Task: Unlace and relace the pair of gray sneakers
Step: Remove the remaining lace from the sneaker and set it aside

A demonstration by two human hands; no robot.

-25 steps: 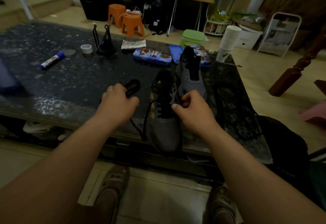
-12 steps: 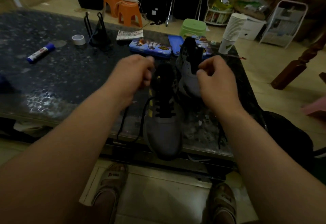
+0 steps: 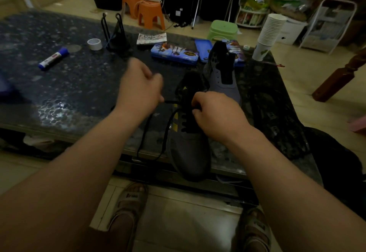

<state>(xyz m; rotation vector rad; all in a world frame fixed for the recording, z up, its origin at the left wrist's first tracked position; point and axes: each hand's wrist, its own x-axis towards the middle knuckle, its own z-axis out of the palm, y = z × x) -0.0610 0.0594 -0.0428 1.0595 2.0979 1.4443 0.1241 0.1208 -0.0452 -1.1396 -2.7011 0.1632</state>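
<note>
Two gray sneakers are seen on the dark counter — the nearer sneaker laid with its long axis running straight away from the person, toe overhanging the front edge, the farther sneaker set just beyond and to the right. One black lace is drawn sideways from the upper eyelets by the left hand, blurred, fingers curled in a pinch. The right hand — the nearer of the two hands to the eyelets — is curled over the tongue, apparently pinching the lace there.
</note>
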